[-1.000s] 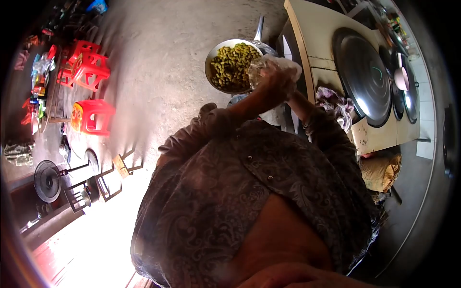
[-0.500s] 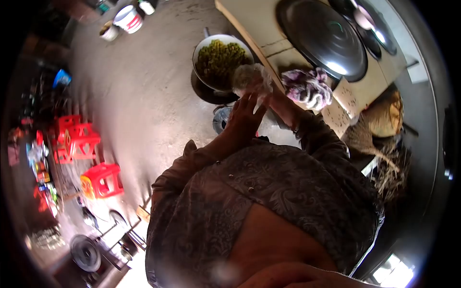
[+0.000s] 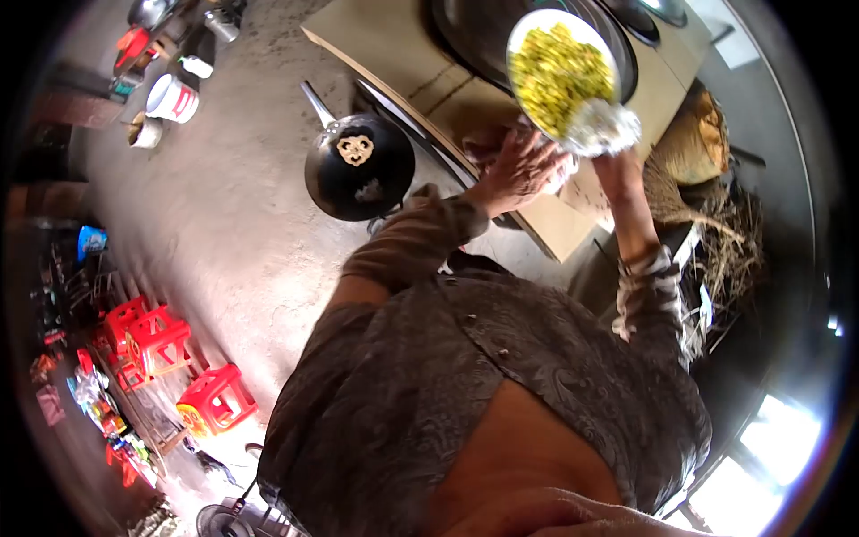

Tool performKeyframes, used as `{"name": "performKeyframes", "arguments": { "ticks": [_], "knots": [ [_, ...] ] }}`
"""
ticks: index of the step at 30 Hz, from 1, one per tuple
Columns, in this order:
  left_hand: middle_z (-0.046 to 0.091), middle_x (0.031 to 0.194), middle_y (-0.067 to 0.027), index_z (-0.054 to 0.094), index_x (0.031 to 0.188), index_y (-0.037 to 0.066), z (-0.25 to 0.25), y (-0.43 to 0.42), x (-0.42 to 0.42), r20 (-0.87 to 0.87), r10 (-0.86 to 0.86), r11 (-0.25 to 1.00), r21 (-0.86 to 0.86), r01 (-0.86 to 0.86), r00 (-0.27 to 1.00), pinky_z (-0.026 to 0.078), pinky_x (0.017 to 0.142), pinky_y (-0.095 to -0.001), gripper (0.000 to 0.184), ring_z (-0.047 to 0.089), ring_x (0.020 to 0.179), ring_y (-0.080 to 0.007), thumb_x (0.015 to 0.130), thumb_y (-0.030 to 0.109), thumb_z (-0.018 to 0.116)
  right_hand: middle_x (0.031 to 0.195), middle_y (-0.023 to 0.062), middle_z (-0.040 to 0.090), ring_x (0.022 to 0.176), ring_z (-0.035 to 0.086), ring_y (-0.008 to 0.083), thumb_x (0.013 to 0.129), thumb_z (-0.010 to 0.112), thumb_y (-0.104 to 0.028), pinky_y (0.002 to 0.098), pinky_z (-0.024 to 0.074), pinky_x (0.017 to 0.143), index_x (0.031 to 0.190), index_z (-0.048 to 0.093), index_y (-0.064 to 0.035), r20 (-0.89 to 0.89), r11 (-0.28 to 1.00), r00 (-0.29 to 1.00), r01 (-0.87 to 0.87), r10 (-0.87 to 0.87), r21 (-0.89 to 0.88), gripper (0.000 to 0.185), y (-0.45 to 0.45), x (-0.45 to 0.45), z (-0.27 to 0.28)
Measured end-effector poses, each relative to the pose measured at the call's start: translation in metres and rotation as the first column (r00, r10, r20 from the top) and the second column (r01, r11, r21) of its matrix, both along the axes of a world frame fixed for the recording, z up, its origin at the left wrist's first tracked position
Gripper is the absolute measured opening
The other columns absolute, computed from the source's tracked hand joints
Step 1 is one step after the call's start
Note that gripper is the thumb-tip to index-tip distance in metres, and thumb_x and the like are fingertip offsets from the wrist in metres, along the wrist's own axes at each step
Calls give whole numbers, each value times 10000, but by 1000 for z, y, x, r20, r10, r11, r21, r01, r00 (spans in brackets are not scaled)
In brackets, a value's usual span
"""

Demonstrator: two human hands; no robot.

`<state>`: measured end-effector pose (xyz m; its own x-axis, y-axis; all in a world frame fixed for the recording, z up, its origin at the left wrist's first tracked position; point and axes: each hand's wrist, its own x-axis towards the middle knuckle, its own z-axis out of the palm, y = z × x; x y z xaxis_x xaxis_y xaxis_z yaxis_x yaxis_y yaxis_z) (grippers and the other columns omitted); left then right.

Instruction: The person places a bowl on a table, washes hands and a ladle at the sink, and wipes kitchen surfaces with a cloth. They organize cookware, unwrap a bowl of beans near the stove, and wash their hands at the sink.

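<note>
A white bowl (image 3: pixel 517 89) of yellow-green food (image 3: pixel 559 76) is over the dark round lid on the stove counter. Crumpled clear plastic (image 3: pixel 601 128) covers my right hand (image 3: pixel 617 170), which grips the bowl's near rim through it. My left hand (image 3: pixel 521 170) has its fingers spread beside the bowl's near-left edge, over a cloth (image 3: pixel 483 148) that it partly hides; whether it touches the bowl is unclear. Left of the counter, a black wok (image 3: pixel 327 183) with a long handle holds a pale openwork piece (image 3: pixel 355 150).
The stove counter (image 3: pixel 573 224) has a large dark lid (image 3: pixel 465 45). Red stools (image 3: pixel 217 400) and a cluttered low table stand at left. A white bucket (image 3: pixel 172 98) is at upper left. A sack (image 3: pixel 693 143) and dry brushwood (image 3: pixel 734 259) lie at right.
The bowl has left its place above the wok and moved right, over the counter, with my right hand. The wok's inside now shows. My left hand has moved right, and the view has shifted.
</note>
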<state>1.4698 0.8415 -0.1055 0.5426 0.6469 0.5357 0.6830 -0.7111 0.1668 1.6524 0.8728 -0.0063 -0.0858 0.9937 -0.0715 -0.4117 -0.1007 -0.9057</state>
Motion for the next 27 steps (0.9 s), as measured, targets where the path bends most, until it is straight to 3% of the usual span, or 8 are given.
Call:
{"name": "performKeyframes", "arguments": {
  "ticks": [6,14,16,18,22,24,25,27],
  "knots": [
    [524,1154,-30,595,1043,132,-28,22,-47,-7,12,999,-32,-13,1000,360,893,-516,471,425,1169,-233,617,266,745,1253,17,523,1129,526,214,856,652,-326,431,463,945,1286,443,-155,-29,1000,999,24,-24,15,508,2,70,-33],
    [555,1135,-97,590,1062,36,-17,138,-203,-146,390,920,39,-389,909,370,948,-462,424,469,1121,-297,680,209,649,1238,61,531,1103,541,233,873,638,-253,413,471,941,1294,436,-95,-173,998,984,41,-31,52,493,-9,74,-65],
    [540,1052,-131,606,1018,16,-10,181,-231,-368,444,896,182,-405,817,378,922,-482,330,465,1060,-313,727,171,596,1228,58,535,1094,544,222,882,626,-228,402,474,933,1285,448,-94,-50,983,987,149,-155,-111,460,-8,79,-77],
    [506,1189,-188,530,1131,-47,-41,241,-264,-267,595,798,86,-597,758,345,962,-481,475,432,1140,-353,707,128,654,1211,58,547,1086,545,212,882,626,-204,389,475,926,1279,452,-86,-25,968,980,188,-195,-167,449,-7,77,-83],
    [457,1302,-123,570,1209,156,-79,331,-353,-371,747,653,256,-713,551,345,965,-556,397,387,1234,-358,817,165,510,1214,47,539,1091,539,215,869,650,-231,384,471,916,1284,438,-96,-10,962,981,189,-195,-199,485,-8,86,-111],
    [448,1316,-115,560,1213,148,-78,359,-395,-390,807,500,51,-865,443,400,919,-569,457,356,1266,-353,760,190,600,1217,47,534,1092,538,227,876,641,-227,390,469,916,1298,420,-134,87,972,984,168,-156,-166,486,-13,84,-120],
    [399,1357,-149,428,1271,105,-57,365,-401,-403,819,332,-247,-910,408,293,937,-668,433,333,1245,-458,858,236,453,1229,60,529,1101,534,235,883,624,-208,402,464,919,1318,394,-144,91,967,984,170,-155,-188,496,-21,85,-129],
    [397,1362,-149,432,1267,141,-58,383,-429,-469,791,358,-168,-919,394,307,929,-662,417,341,1245,-443,860,222,470,1252,86,520,1119,526,252,898,589,-171,426,454,927,1357,343,-165,99,958,983,172,-153,-231,521,-36,87,-148]
  ]
}}
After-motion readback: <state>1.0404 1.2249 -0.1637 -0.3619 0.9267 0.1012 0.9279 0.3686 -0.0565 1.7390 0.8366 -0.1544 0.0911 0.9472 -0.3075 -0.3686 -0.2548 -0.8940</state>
